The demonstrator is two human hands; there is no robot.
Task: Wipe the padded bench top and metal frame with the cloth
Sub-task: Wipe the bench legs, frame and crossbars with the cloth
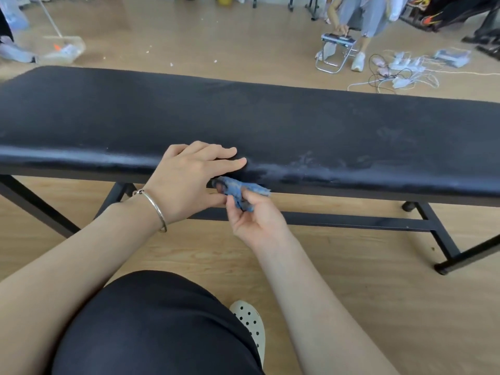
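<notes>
A pale wood floor [351,293] runs under the long black bench [378,185] that spans our view. We hold the blue cloth [240,189] bunched in our right hand [257,223], fingers and thumb pinched round it, at the spot where the near edge of the padded top [243,117] meets the metal frame [351,221]. Our left hand [189,180] lies flat on that near edge, fingers straight, gripping nothing. The wad is small and thinly held; we judge it may slip free, or miss the pale smears [311,163] just to its right.

One head-worn camera looks forward and down, close over the bench [270,117].
</notes>
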